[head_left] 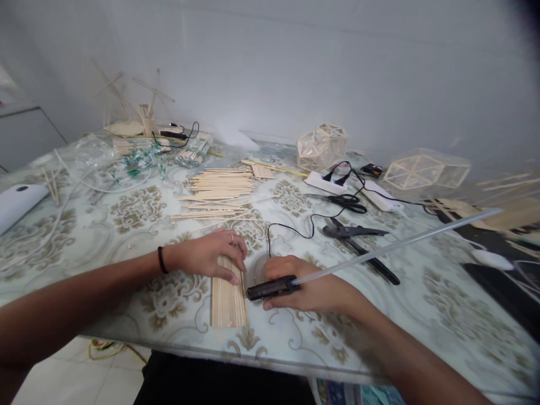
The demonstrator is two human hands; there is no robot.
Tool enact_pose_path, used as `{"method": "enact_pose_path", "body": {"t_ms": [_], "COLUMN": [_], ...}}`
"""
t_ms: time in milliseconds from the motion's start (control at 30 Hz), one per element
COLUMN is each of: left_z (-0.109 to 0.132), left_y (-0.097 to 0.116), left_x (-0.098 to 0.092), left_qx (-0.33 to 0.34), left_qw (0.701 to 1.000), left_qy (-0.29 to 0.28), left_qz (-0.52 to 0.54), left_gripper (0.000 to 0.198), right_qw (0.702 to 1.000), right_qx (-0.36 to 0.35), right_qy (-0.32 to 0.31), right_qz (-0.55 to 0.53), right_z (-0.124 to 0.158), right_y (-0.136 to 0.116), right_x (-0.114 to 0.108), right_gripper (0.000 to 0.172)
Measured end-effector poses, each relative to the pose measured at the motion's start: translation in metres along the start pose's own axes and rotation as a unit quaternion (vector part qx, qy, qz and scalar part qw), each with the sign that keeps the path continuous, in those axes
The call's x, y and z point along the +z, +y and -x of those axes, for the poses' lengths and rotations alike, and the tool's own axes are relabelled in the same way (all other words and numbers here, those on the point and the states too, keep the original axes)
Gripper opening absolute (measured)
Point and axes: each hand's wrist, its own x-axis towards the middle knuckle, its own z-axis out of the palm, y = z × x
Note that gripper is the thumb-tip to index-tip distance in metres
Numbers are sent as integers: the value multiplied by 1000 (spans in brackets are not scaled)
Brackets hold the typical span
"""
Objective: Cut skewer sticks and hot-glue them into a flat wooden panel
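Note:
My left hand lies over the upper end of a flat row of wooden sticks, its thumb on top and its fingers bent over the far end and right side. In my right hand is a black hot glue gun, with a long clear glue stick jutting out of its back to the right. The gun's tip is at the right edge of the row; whether it touches cannot be made out. A black cord runs away from behind my right hand.
Loose wooden sticks lie beyond my left hand. To the right are pliers, scissors and a white power strip. Stick-frame models stand near the wall. Plastic wrappers and a white device are at left.

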Motion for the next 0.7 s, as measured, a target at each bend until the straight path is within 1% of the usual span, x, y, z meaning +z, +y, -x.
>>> {"method": "enact_pose_path", "body": {"t_ms": [367,533,700], "left_z": [0,0,-1], "left_y": [0,-1,0], "left_x": [0,0,0], "left_qx": [-2,1,1], "left_qw": [1000,1000,1000], "left_qy": [-1,1,-1], "left_qz": [4,1,8], "left_gripper": [22,22,21], "right_qw": [998,998,998], "right_qx": [12,4,12], "right_qy": [24,27,38], "right_qz": [57,54,47], "right_z": [1,1,1], "right_y": [1,2,2], "right_x": [1,2,2], "right_gripper": [30,28,27]}}
